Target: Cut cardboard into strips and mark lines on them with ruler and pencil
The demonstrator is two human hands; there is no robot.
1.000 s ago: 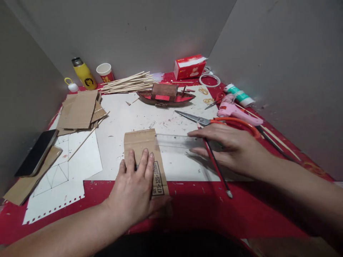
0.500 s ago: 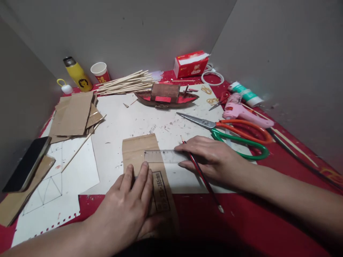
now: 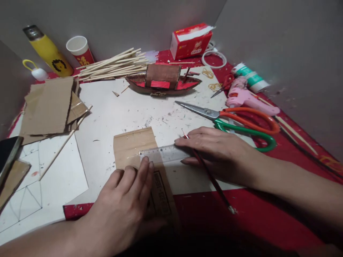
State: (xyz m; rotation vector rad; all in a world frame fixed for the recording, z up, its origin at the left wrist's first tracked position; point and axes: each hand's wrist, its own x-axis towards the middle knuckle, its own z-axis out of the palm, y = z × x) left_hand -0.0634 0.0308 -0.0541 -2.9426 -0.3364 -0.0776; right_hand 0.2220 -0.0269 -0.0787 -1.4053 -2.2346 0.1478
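A clear plastic ruler (image 3: pixel 160 151) lies across a strip of brown cardboard (image 3: pixel 134 142) with printed lettering. My left hand (image 3: pixel 127 200) rests flat on the cardboard, fingers stretched out, with a fingertip at the ruler's left end. The right end of the ruler is pinched between the thumb and fingers of my right hand (image 3: pixel 217 153). That hand also carries a dark red pencil (image 3: pixel 211 175), tucked through its fingers with the tip pointing away from me. Part of the cardboard is hidden under my left hand and in shadow.
Behind are a model boat (image 3: pixel 163 80), wooden sticks (image 3: pixel 115 66), a paper cup (image 3: pixel 80 50) and a yellow bottle (image 3: pixel 50 53). Large scissors (image 3: pixel 214 114) and a pink glue gun (image 3: pixel 249 98) lie right. Cardboard pieces (image 3: pixel 48 107) and a phone (image 3: pixel 9 150) lie left.
The view has moved closer and shifted. The ruler has tilted slightly, its right end turning away from me. Both hands stay at the ruler and cardboard.
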